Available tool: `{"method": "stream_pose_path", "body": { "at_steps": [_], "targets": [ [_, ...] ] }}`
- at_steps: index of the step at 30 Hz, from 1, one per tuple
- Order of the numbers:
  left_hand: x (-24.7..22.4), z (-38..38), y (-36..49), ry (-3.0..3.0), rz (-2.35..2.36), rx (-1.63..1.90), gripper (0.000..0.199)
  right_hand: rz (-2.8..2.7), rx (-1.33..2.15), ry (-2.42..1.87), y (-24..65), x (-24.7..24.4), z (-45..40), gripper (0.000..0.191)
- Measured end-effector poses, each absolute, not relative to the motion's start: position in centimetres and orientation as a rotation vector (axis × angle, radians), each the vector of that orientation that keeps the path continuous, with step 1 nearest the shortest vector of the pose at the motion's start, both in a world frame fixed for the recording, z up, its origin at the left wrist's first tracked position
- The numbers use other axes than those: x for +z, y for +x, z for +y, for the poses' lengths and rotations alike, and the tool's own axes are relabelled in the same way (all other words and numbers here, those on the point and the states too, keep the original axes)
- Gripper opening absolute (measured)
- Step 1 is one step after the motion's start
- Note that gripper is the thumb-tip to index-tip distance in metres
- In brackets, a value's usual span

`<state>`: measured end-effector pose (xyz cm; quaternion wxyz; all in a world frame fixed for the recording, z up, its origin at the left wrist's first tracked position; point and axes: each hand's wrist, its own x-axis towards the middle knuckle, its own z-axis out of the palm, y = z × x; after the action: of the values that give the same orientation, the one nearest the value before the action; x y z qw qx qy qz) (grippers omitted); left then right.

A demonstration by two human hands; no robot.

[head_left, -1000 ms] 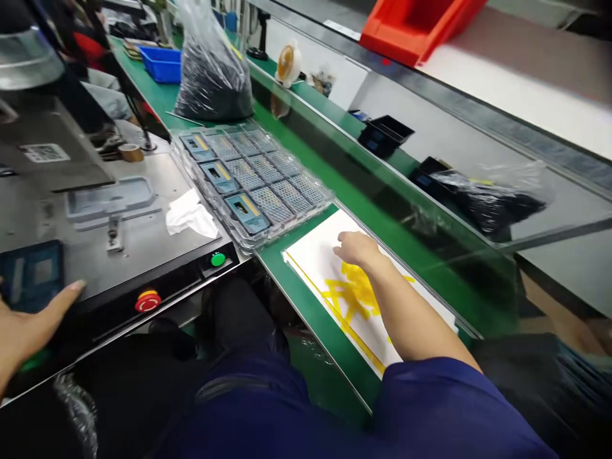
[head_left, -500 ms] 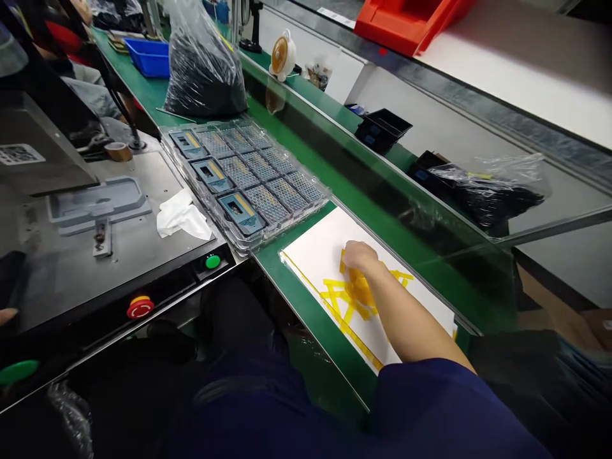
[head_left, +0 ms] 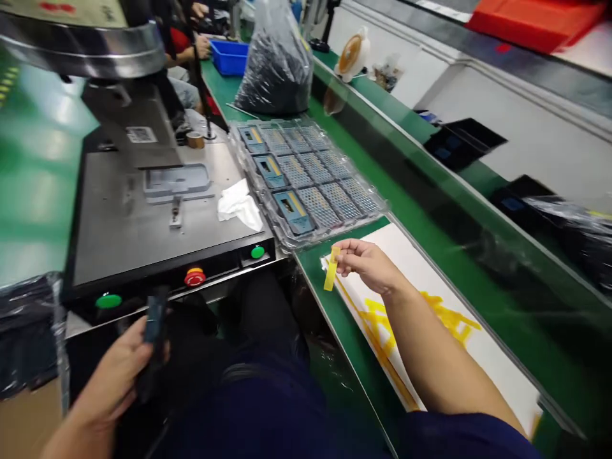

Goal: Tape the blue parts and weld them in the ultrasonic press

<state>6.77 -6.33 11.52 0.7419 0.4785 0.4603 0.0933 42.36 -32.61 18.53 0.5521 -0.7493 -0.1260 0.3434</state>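
Note:
My right hand (head_left: 366,260) pinches a short strip of yellow tape (head_left: 331,271) between thumb and fingers, above the near left corner of a white board (head_left: 389,239). More yellow tape strips (head_left: 447,315) lie crossed on that board, partly hidden by my forearm. Low at the left, my left hand (head_left: 122,366) is closed around a dark, flat plastic part (head_left: 153,325), blurred and held upright in front of the machine. Just beyond my right hand, a clear tray (head_left: 282,239) carries rows of dark panels, with device-like parts (head_left: 292,210) in its left column.
A press machine (head_left: 143,121) with a grey fixture (head_left: 179,182), green buttons (head_left: 109,301) and a red stop knob (head_left: 194,276) stands at the left. White cloth (head_left: 240,205) lies on its plate. Behind the tray are a filled plastic bag (head_left: 277,64) and blue bin (head_left: 230,58). Another person's hand (head_left: 203,47) is farther back.
My right hand has lifted off the board's tape pile and moved left, now with a yellow strip. My left hand has come into fuller view with the dark part. The view has turned left.

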Motion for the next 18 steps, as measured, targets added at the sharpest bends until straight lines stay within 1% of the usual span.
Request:
{"method": "stream_pose_path", "body": {
  "at_steps": [2,4,6,10,14,18],
  "targets": [
    [11.0,-8.1,7.7,0.922,1.014,0.178,0.056,-0.358,0.908,-1.672,40.5,17.8,-29.5,0.037],
    [10.9,-9.5,8.6,0.834,0.996,0.183,0.045,-0.413,0.999,-1.598,38.6,16.8,-26.6,0.036],
    [11.1,-10.3,9.1,0.786,0.956,0.183,0.041,-0.460,1.072,-1.530,36.8,15.5,-24.2,0.035],
    [11.3,-11.1,9.3,0.698,0.918,0.173,0.044,-0.502,1.158,-1.418,33.5,13.2,-20.9,0.035],
    [10.5,-11.5,9.7,0.604,0.906,0.236,0.039,-0.534,1.168,-1.355,31.3,11.8,-19.6,0.044],
    [9.8,-11.7,10.4,0.512,0.880,0.307,0.032,-0.570,1.128,-1.379,30.1,11.2,-19.6,0.039]
  ]
}}
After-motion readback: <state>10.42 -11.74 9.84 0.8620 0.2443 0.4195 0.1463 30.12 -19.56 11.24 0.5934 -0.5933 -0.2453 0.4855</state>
